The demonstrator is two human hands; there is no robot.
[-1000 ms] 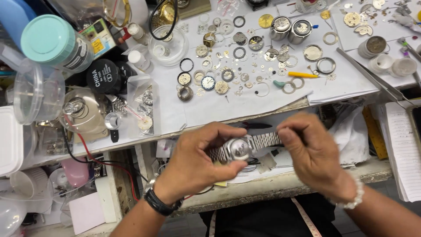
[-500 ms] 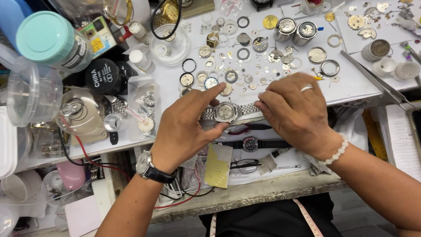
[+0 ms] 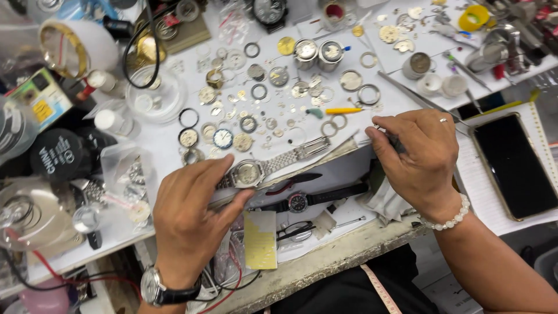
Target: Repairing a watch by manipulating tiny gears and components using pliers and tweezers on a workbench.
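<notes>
The left hand point(image 3: 189, 218) pinches a silver watch point(image 3: 249, 172) at its case, near the bench's front edge. Right of the watch, the right hand point(image 3: 415, 157) grips a small dark tool point(image 3: 395, 139). A yellow card point(image 3: 261, 239) lies just below the watch; a black round tin point(image 3: 57, 154) sits far left of it.

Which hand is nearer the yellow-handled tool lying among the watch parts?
Right. The right hand sits just below and right of the yellow-handled tool, not touching it. The left hand is farther down-left, its fingers on the silver watch.
</notes>
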